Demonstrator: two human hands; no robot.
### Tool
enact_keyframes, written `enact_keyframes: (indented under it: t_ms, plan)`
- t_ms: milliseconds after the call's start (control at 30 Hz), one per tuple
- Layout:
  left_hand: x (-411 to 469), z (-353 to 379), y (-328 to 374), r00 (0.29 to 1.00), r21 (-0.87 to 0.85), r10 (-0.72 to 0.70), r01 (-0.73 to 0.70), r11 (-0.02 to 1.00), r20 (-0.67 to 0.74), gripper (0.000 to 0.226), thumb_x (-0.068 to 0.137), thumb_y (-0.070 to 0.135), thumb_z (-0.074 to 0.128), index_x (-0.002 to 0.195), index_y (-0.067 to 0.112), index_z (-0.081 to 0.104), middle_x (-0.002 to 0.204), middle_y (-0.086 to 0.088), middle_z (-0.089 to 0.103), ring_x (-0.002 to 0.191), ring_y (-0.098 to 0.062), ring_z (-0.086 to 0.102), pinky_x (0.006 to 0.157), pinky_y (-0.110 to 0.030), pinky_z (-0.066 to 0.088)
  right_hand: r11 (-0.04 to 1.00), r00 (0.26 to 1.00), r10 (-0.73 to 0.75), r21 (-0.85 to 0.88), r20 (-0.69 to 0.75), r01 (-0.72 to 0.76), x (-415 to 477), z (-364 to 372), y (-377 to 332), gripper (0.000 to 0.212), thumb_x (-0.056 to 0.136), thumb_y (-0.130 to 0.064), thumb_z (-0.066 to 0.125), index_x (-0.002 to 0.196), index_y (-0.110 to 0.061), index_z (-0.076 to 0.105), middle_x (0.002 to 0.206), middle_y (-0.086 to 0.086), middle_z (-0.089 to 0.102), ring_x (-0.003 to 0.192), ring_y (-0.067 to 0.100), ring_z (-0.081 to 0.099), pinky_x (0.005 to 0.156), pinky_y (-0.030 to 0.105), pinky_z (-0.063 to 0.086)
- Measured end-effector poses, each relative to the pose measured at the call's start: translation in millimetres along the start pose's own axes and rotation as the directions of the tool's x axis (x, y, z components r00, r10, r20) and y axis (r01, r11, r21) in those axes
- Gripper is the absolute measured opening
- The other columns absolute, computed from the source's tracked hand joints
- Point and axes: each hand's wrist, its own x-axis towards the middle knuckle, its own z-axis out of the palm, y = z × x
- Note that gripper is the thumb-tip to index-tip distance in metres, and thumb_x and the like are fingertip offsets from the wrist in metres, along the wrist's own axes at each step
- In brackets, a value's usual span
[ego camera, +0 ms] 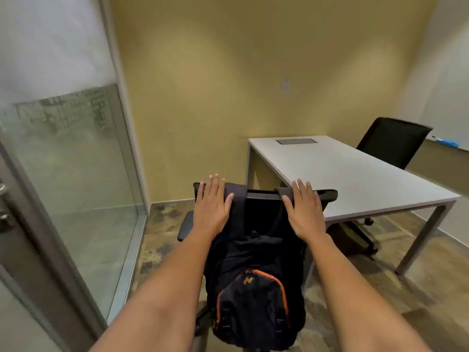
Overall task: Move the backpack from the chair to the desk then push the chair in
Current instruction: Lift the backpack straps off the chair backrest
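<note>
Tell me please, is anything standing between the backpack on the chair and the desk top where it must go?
Nothing visible does. The backpack hangs by its straps over the back of the chair, with the left hand and right hand flat on those straps. The desk top to the right shows only a flush panel near its far end.

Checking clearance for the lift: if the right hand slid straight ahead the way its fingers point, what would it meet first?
Probably the desk: the right hand lies flat on the chair top, fingers toward the desk's near edge; depth is unclear.
</note>
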Motion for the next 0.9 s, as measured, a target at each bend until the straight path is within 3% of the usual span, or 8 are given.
enact_keyframes:
  t_ms: [200, 333, 500, 667, 800, 900]
  plan:
    - [-11.6, 14.9, -4.8, 1.000, 0.009, 0.013, -0.013, 1.000, 0.007, 0.059, 0.102, 0.042, 0.016, 0.153, 0.013, 0.013, 0.163, -0.004, 0.007, 0.150, -0.017, -0.001, 0.119, -0.033, -0.009, 1.000, 1.000, -0.014, -0.017, 0.004, 0.014, -8.5, 7.5, 0.5, 0.060, 0.102, -0.044, 0.020, 0.154, -0.015, 0.015, 0.162, 0.003, 0.014, 0.151, 0.020, 0.003, 0.123, 0.037, 0.004]
    - [-17.0, 19.2, -7.6, 1.000, -0.001, 0.012, -0.012, 1.000, 0.007, 0.075, 0.090, 0.051, -0.004, 0.154, 0.014, 0.011, 0.162, -0.003, 0.011, 0.150, -0.016, 0.002, 0.119, -0.031, -0.008, 1.000, 1.000, -0.005, -0.021, -0.001, 0.005, -10.5, 9.6, -0.2, 0.060, 0.102, -0.044, 0.021, 0.154, -0.016, 0.016, 0.162, 0.003, 0.015, 0.151, 0.020, 0.004, 0.122, 0.037, 0.005]
    - [-19.9, 20.6, -6.8, 1.000, -0.055, -0.003, 0.004, 0.999, 0.018, 0.062, 0.099, 0.044, 0.013, 0.154, 0.015, 0.009, 0.162, 0.000, 0.011, 0.150, -0.014, 0.001, 0.120, -0.032, -0.005, 1.000, 1.000, -0.001, 0.002, -0.001, 0.001, -11.1, 11.9, 0.0, 0.059, 0.101, -0.045, 0.022, 0.154, -0.018, 0.017, 0.162, 0.002, 0.015, 0.151, 0.020, 0.005, 0.122, 0.037, 0.006]
    - [-18.6, 18.3, -6.1, 1.000, -0.091, 0.008, -0.007, 0.996, 0.009, 0.057, 0.103, 0.038, 0.024, 0.153, 0.013, 0.015, 0.161, -0.002, 0.017, 0.150, -0.016, 0.006, 0.121, -0.032, -0.002, 0.999, 0.999, 0.003, 0.035, -0.041, -0.001, -10.9, 11.5, -1.3, 0.055, 0.102, -0.040, 0.028, 0.151, -0.015, 0.027, 0.158, 0.003, 0.027, 0.150, 0.021, 0.015, 0.122, 0.037, 0.013]
    - [-14.3, 15.7, -7.0, 0.999, -0.103, 0.019, -0.022, 0.994, -0.031, 0.054, 0.102, 0.036, 0.028, 0.149, 0.010, 0.028, 0.154, -0.006, 0.034, 0.146, -0.020, 0.021, 0.122, -0.033, 0.002, 0.998, 0.994, 0.005, 0.061, -0.109, 0.002, -6.4, 8.7, -3.2, 0.047, 0.102, -0.034, 0.033, 0.141, -0.011, 0.044, 0.145, 0.008, 0.047, 0.139, 0.024, 0.038, 0.118, 0.037, 0.028]
    - [-6.2, 10.4, -4.4, 0.997, -0.103, 0.019, -0.027, 0.994, -0.071, 0.046, 0.101, 0.035, 0.035, 0.136, 0.006, 0.045, 0.135, -0.010, 0.053, 0.130, -0.026, 0.042, 0.119, -0.036, 0.016, 0.993, 0.992, 0.041, 0.114, -0.115, -0.028, 1.7, 2.9, -7.5, 0.041, 0.101, -0.033, 0.037, 0.130, -0.009, 0.053, 0.133, 0.010, 0.055, 0.126, 0.024, 0.049, 0.107, 0.035, 0.039]
